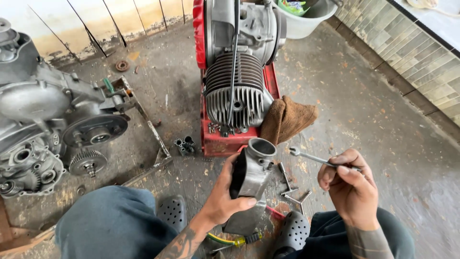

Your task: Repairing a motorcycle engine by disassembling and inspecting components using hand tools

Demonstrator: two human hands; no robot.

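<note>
Roughly level: left hand (225,196) grips 1 grey cast-metal intake housing (251,168), round port up; right hand (349,184) pinches 1 slim steel spanner (311,157).
Spanner's long axis runs left, open end nearest the housing, apart. 1 finned engine cylinder (235,88), 1 brown rag (287,117) beyond on floor.

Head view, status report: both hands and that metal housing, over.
Left hand grips grey metal housing, round opening up. Right hand holds small wrench, clear of it. Nothing between them.
</note>
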